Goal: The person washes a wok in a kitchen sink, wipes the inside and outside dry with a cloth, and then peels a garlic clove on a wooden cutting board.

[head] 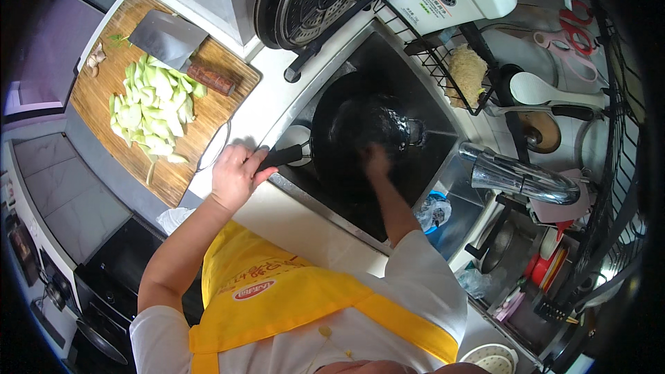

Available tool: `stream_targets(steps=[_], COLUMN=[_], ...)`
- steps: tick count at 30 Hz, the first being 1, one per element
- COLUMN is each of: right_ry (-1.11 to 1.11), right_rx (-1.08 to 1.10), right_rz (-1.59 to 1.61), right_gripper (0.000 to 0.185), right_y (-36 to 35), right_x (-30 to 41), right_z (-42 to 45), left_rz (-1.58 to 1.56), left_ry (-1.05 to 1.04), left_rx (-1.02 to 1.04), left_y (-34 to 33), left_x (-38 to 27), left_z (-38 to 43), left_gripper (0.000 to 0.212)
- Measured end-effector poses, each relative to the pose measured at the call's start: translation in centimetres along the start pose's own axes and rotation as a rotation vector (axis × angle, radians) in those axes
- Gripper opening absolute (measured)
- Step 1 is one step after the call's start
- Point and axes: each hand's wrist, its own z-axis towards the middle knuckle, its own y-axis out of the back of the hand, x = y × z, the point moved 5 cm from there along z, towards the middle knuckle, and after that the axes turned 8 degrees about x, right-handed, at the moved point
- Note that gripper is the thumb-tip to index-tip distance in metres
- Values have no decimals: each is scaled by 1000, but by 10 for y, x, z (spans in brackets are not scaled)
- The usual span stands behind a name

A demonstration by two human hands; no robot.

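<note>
A black wok (328,124) sits in the dark sink basin (358,47), its inside wet and glinting. My left hand (239,172) is closed around the wok's black handle (284,156), which juts over the near-left rim of the sink. Motion blur covers my right hand (376,160), which is inside the wok near its lower right side. Whether it holds anything there cannot be told. Partly hidden under the handle is a white round dish (295,137).
Left of the sink, a wooden cutting board (218,75) bears sliced pale-green vegetable (156,104), a cleaver (169,39) and garlic (95,57). A chrome faucet (519,176) stands right. Behind are a wire rack (441,70) with a loofah sponge (466,75), and a white pump bottle (452,0).
</note>
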Motion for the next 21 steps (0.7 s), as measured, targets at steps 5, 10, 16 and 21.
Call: stream_targets(steps=[5,10,16,21], right_ry=[165,306,51,391], right_rx=[-651,17,-162,-681], right_rz=[133,765,1241,1504], right_gripper=[47,43,32,38], right_y=[42,-25,75,275], right_x=[61,147,110,197], right_z=[76,13,-103,-135], left_rz=[-18,-13,-57,-87], left_ry=[-54,-22,-62,-38], left_rx=[0,-38,-59,-115], left_y=[1,2,4,13], left_x=[-2,-1,-10,-3], left_z=[2,-5,-2,-10], left_gripper=[38,35,35,32])
